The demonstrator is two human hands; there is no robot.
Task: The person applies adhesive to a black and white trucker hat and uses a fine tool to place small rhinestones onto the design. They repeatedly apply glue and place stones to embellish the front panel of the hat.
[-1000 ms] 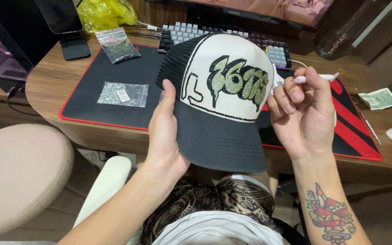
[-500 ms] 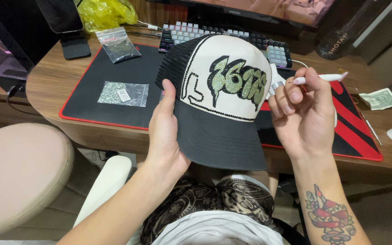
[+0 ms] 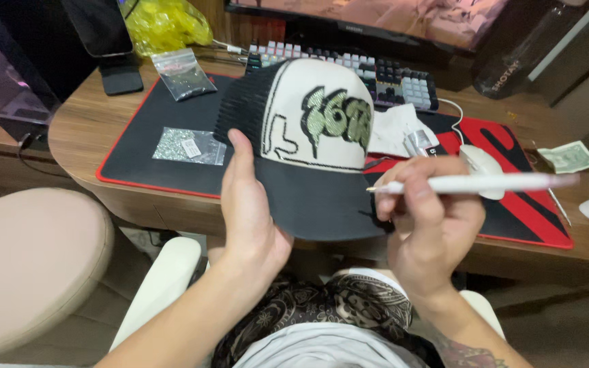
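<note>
A cream-fronted cap (image 3: pixel 311 136) with a black brim, black mesh back and green glittering lettering is gripped at its side by the left hand (image 3: pixel 250 204), above the worktop (image 3: pixel 83 129) edge. A white pen-like tool (image 3: pixel 472 182) is pinched in the right hand (image 3: pixel 431 225), its tip just beside the brim.

Cap (image 3: pixel 311 136) — cream front panel with a green sparkly design outlined in black, black mesh back, dark brim. Held above the desk edge, front panel facing up, brim toward the person, gripped at its left side. Pen-shaped tool (image 3: pixel 472 182) — white, slim, lying level, metal tip pointing left, just beside the brim's right edge.
</note>
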